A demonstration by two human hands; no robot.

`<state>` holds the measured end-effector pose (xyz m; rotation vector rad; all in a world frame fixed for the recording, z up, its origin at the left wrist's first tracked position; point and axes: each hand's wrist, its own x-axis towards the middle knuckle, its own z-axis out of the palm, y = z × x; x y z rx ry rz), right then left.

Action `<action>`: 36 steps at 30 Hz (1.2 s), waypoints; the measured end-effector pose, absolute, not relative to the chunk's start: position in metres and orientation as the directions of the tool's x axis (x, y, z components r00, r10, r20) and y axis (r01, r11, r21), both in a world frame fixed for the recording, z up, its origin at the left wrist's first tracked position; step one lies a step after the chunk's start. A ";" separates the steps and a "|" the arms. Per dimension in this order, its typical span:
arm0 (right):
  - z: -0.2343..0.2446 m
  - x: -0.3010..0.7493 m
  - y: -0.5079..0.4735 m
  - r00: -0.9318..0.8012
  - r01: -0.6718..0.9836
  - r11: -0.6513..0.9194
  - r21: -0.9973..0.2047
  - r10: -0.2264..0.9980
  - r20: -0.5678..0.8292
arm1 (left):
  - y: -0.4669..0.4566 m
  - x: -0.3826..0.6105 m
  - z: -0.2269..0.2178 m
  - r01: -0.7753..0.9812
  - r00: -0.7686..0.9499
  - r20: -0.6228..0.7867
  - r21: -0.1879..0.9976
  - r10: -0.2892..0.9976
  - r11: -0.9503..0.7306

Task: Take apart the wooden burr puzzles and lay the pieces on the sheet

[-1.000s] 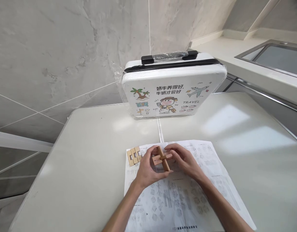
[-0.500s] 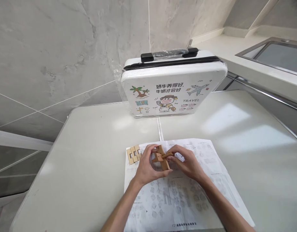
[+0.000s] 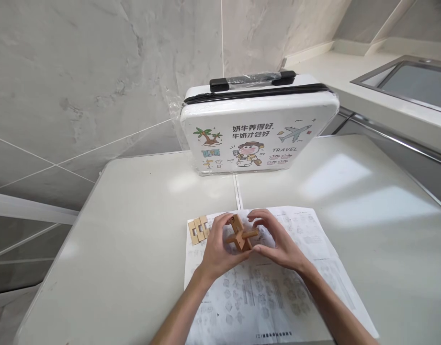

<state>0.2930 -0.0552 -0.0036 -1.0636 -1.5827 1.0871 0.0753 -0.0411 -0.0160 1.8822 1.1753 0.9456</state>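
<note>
A wooden cross-shaped puzzle (image 3: 240, 234) of interlocked notched bars is held just above a printed instruction sheet (image 3: 277, 292). My left hand (image 3: 216, 249) grips the puzzle from the left, fingers curled round its bars. Over on the other side, my right hand (image 3: 277, 242) has its thumb under the horizontal bar and its fingertips arched above it. Several loose notched wooden bars (image 3: 197, 229) lie side by side at the sheet's upper left corner, just left of my left hand.
A white suitcase-shaped case (image 3: 258, 129) with cartoon prints, a black handle and plastic wrap stands at the white table's (image 3: 134, 225) far edge against a marble wall. A counter with a steel sink (image 3: 407, 84) runs along the right.
The puzzle has been turned in my hands, with its horizontal bar now sticking out rightwards. My right fingers lifted from a tight pinch to an arch over the bar. The loose bars have not moved.
</note>
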 end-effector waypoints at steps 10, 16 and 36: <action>-0.015 0.274 -0.068 -0.274 0.204 0.147 -0.968 0.958 0.087 | -0.043 0.072 -0.020 0.511 0.354 0.462 0.633 0.813 -0.582; -0.012 0.278 -0.065 -0.216 0.149 0.181 -0.972 0.965 0.147 | -0.041 0.071 -0.018 0.544 0.294 0.436 0.656 0.850 -0.524; -0.030 0.274 -0.059 -0.263 0.586 0.370 -0.721 0.928 0.263 | -0.038 0.071 -0.011 0.429 0.057 0.236 0.872 0.970 -0.237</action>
